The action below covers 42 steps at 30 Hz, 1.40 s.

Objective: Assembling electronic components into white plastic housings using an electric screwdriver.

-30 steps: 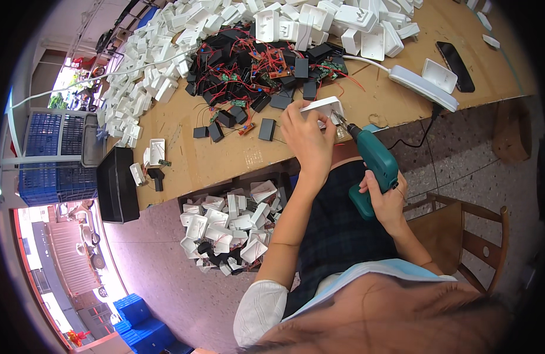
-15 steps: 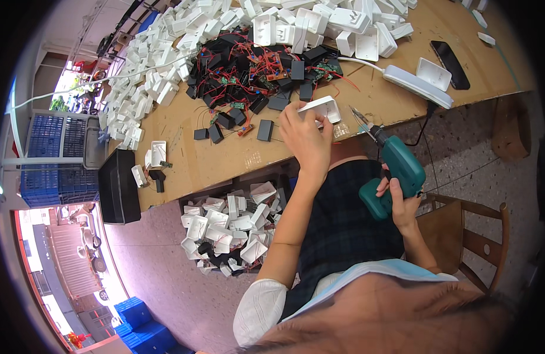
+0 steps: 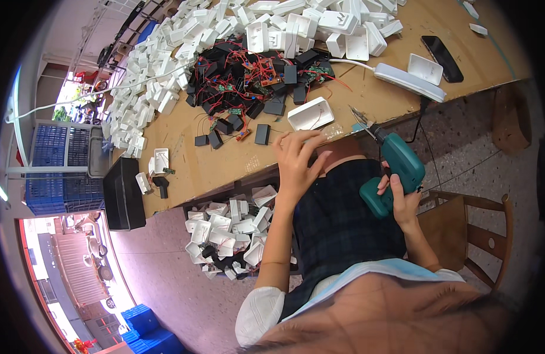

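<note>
My left hand (image 3: 299, 162) hovers over the table's front edge, fingers spread and nothing in them. Just beyond its fingertips an open white plastic case (image 3: 311, 114) lies on the table, hollow side up, with a thin wire at it. In my right hand (image 3: 402, 197) is a green cordless drill (image 3: 401, 159), gripped by its handle in front of the table edge. The drill's dark nose points to the far left, towards metal pointed tips (image 3: 359, 118) at the edge; whether those belong to the drill I cannot tell.
Black boxes with red wires and circuit boards (image 3: 243, 76) are heaped mid-table, beside a large pile of white cases (image 3: 166, 59). A power strip (image 3: 408, 82) and phone (image 3: 442, 58) lie right. A bin of cases (image 3: 225, 230) stands below; a wooden chair (image 3: 479, 230) is right.
My left hand has let go of the white case and drawn back towards me with its fingers spreading. The case now lies on the table. My right hand still holds the drill.
</note>
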Available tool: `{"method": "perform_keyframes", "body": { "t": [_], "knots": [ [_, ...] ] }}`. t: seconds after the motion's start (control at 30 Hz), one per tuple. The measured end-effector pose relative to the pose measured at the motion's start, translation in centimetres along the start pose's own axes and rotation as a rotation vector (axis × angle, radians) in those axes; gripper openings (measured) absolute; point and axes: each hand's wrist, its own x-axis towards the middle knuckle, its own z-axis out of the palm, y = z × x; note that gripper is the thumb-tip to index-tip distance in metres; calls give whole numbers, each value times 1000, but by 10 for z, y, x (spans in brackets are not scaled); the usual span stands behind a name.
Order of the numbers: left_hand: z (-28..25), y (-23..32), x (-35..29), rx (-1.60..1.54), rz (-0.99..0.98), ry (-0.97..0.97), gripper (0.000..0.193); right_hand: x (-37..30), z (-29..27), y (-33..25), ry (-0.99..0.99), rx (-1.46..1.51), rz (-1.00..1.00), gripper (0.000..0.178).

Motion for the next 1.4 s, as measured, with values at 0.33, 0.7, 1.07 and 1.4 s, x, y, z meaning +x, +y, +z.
{"method": "perform_keyframes", "body": {
  "t": [0.33, 0.7, 1.07, 1.4],
  "knots": [
    [17, -1, 9, 189, -33, 159, 15, -1, 5, -1, -109, -21, 47, 35],
    [55, -3, 31, 404, -251, 342, 18, 17, 30, 10, -130, -96, -60, 16],
    [67, -2, 33, 365, -352, 341, 14, 29, 40, 16, -121, -133, -79, 17],
    [69, -5, 33, 359, -359, 344, 15, 30, 42, 18, -110, -167, -77, 17]
  ]
}}
